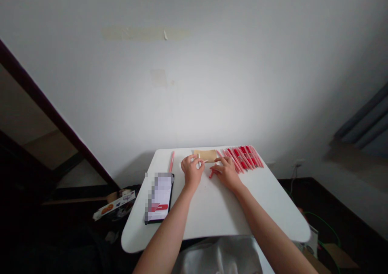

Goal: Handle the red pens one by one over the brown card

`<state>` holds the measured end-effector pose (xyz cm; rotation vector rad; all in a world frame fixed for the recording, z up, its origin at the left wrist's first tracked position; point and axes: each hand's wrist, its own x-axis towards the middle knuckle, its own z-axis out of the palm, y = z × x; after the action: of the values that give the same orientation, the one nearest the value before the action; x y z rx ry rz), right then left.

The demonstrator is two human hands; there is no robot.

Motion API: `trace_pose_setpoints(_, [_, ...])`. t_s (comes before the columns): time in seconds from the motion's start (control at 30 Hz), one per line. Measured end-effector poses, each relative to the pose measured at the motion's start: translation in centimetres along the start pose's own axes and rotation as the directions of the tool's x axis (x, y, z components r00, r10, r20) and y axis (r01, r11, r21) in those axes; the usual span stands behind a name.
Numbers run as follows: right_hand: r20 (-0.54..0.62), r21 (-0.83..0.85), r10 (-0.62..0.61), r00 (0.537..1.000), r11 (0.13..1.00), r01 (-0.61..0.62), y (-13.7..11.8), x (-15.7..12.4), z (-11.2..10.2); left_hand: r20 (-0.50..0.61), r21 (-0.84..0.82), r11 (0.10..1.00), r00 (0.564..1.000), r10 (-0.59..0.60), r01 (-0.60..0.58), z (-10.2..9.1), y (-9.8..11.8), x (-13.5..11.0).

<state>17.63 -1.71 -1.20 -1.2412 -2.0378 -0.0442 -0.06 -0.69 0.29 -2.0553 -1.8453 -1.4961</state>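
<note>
My left hand (193, 172) is closed in a pinch above the white table, with a thin pale pen part (206, 161) sticking out from its fingertips to the right. Close beside it, my right hand (228, 172) has its fingertips closed on a short pink-red pen piece (211, 174), which slants down toward the tabletop. Whether this piece is a cap or part of a barrel is too small to tell. Just beyond the hands lies a tan paper piece (207, 155). Several pink and red pens (247, 159) lie side by side to the right of my right hand.
A single pink pen (171, 162) lies at the table's left, above a smartphone (160, 197) with its screen lit. The white table (212, 217) has rounded corners and stands against a pale wall (212, 84). Boxes (117, 205) and clutter lie on the dark floor.
</note>
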Motion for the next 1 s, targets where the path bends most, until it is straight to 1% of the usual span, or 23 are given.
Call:
trace_pose_setpoints(0.17, [0.004,0.006,0.006,1.0,1.0,-0.006,0.19,-0.03,0.18,0.002,0.005,1.0,1.0,0.003,-0.003,0.13,-0.13,-0.03])
trace_pose_setpoints(0.3, [-0.016,0.038,0.008,1.0,0.999,-0.007,0.28,-0.09,0.32,0.0,0.005,1.0,1.0,0.005,-0.005,0.08,-0.15,0.0])
trace_pose_setpoints(0.43, [-0.052,0.078,0.023,0.998,0.997,-0.019,0.21,0.05,0.08,0.009,-0.004,1.0,1.0,-0.008,0.008,-0.07,-0.03,0.05])
trace_pose_setpoints(0.6, [-0.133,0.101,0.054,0.99,0.994,-0.041,0.42,0.4,-0.35,0.006,-0.018,1.0,1.0,-0.015,0.015,-0.18,0.17,0.06])
trace_pose_setpoints(0.73, [-0.172,0.065,0.093,0.981,0.994,-0.083,0.71,0.35,-0.43,0.01,-0.024,1.0,1.0,-0.009,0.009,-0.2,0.21,0.07])
trace_pose_setpoints(0.87, [-0.207,-0.019,0.141,0.968,0.989,-0.148,0.78,0.14,-0.3,0.034,-0.017,1.0,0.999,0.01,-0.01,-0.28,0.31,0.05])
trace_pose_setpoints(1.0, [-0.194,-0.069,0.162,0.968,0.982,-0.178,0.75,0.08,-0.23,0.083,-0.009,1.0,0.996,0.013,-0.012,-0.5,0.61,0.02])
